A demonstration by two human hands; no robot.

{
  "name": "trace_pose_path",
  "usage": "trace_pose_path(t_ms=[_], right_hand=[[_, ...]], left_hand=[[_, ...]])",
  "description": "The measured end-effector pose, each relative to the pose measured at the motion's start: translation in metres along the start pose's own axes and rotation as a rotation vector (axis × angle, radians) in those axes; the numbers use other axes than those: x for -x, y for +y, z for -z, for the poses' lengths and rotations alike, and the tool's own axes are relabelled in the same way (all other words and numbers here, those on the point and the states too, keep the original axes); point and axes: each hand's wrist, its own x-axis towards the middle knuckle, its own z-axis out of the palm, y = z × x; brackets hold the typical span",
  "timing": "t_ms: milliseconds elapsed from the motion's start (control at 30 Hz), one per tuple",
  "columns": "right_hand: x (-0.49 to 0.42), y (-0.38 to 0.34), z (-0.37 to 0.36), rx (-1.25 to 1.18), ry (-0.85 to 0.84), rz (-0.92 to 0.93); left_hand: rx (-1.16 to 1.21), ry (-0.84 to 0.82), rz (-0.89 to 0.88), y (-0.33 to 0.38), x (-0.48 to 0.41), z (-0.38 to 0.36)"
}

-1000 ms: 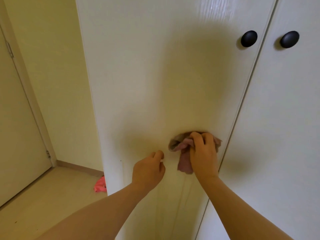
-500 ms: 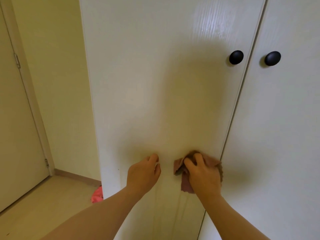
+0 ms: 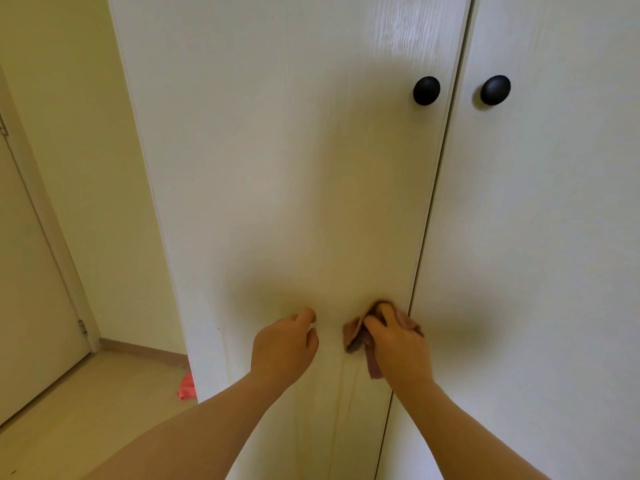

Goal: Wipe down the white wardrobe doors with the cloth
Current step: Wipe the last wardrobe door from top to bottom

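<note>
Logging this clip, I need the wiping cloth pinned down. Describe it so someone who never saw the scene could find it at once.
Start at the left wardrobe door and follow its right edge down from the black knob. There the right hand holds a crumpled dusty-pink cloth against the panel. Unlike the brighter red item on the floor, it is muted and in hand.

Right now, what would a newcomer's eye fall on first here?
The black left knob and right knob stand out high on the white doors. Lower, the right hand grips a pinkish cloth against the left door near the seam; the left hand sits beside it, empty.
</note>
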Motion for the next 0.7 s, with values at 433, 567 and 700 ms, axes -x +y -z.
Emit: trace_pose_path(t_ms=[433,567,700], right_hand=[[-0.021,-0.017,-0.010,-0.053,0.096,-0.201],[-0.021,-0.014,-0.008,-0.074,0.000,-0.131],[-0.047,-0.021,0.013,-0.197,0.133,-0.241]], left_hand=[[0.072,0.087,-0.073,-0.028,0.002,-0.010],[0.060,0.202,-0.177,-0.036,-0.006,-0.010],[0.048,0.258,-0.280,-0.038,-0.008,-0.012]])
